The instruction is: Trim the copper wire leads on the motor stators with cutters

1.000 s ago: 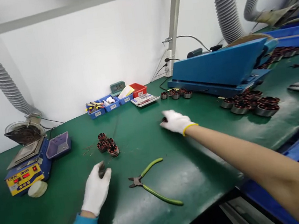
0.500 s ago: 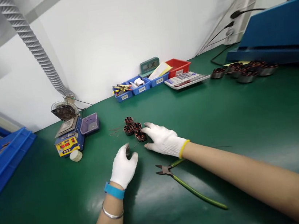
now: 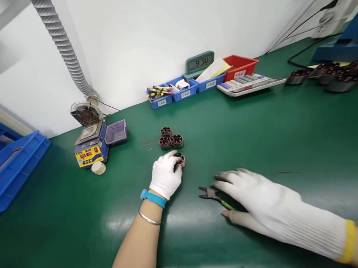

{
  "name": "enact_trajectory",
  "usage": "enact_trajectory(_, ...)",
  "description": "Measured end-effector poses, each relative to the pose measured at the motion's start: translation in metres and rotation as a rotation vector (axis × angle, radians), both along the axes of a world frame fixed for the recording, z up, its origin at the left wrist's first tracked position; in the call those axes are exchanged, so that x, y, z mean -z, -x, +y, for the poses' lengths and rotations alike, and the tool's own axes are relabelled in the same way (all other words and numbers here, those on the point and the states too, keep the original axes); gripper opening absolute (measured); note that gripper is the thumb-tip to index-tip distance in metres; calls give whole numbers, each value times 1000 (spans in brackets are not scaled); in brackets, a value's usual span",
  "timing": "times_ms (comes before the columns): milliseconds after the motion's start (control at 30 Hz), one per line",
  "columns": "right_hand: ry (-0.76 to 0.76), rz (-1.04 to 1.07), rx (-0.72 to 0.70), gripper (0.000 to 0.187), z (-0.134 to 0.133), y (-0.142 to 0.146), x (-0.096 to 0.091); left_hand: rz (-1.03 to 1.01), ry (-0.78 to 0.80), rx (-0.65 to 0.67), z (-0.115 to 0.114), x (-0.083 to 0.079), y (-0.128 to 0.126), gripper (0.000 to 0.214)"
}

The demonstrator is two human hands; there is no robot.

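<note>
Our left hand [image 3: 166, 176] clamps a wound ring [image 3: 181, 160] midway between the worktop's [image 3: 79, 226] front and back edges; we'd best grip the rim, sparing the windings. Our right hand [image 3: 263, 200], fingers apart, arches over the pliers [image 3: 212, 193].

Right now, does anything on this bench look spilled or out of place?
Yes, slightly: thin wire bits lie scattered on the green bench, left of the three grouped wound rings, and a dark strand lies beyond the right hand. They look stray, being outside any bin.
</note>
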State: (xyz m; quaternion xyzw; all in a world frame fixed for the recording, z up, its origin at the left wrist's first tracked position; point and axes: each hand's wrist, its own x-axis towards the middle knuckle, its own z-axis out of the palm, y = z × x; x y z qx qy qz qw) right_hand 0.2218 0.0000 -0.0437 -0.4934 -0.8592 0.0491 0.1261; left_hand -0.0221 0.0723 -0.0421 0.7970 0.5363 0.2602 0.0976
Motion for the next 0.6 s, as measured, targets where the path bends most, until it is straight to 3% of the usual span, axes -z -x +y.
enact_trajectory(100, -171, -43, 59, 34, 0, -23, 9, -16, 8, -40, -2, -7, -1, 11)
enact_trajectory(200, -235, -30, 125, 41, 10, -13, -1, -42, 36, -91, -18, -18, -4, 11)
enact_trajectory(367, 173, 128, 101, 72, 20, 48, -18, -91, 136, -141, -53, -33, -13, 20)
enact_trajectory(467, 248, 155, 5, 63, 20, 67, -17, -246, 304, -111, -61, -39, -13, 22)
enact_trajectory(600, 325, 150, -250, 48, 16, 62, -18, -576, 634, -134, -54, -40, -13, 13)
